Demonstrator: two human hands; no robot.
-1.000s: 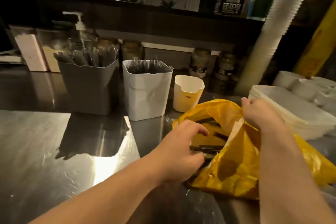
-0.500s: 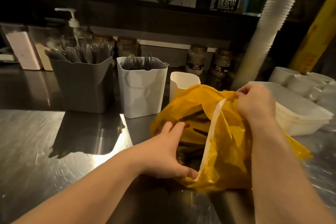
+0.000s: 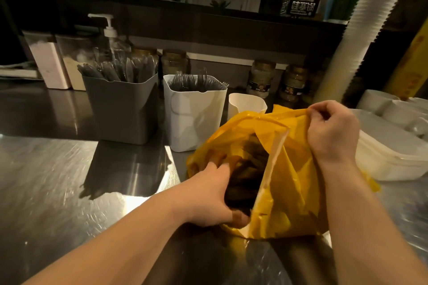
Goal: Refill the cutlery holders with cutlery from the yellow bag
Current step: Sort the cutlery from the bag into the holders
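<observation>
A yellow plastic bag (image 3: 287, 194) stands on the steel counter, its mouth open toward me, with dark wrapped cutlery (image 3: 247, 173) inside. My right hand (image 3: 332, 134) is shut on the bag's upper rim and holds it up. My left hand (image 3: 208, 196) is inside the mouth, fingers curled around the dark cutlery, thumb at the lower rim. Behind stand a grey holder (image 3: 122, 109) with wrapped cutlery, a white holder (image 3: 194, 115) with forks, and a small cream holder (image 3: 246, 104), partly hidden by the bag.
White lidded containers (image 3: 393, 146) are stacked at the right, close to the bag. A tall stack of white cups (image 3: 361, 30) leans behind it. Jars, a pump bottle (image 3: 110, 34) and white boxes (image 3: 49, 62) line the back wall. Bare steel counter (image 3: 46, 180) spreads to the left.
My right hand has lifted the bag's rim higher, so the bag stands more upright. My left hand has gone deeper into the mouth and curled around the cutlery.
</observation>
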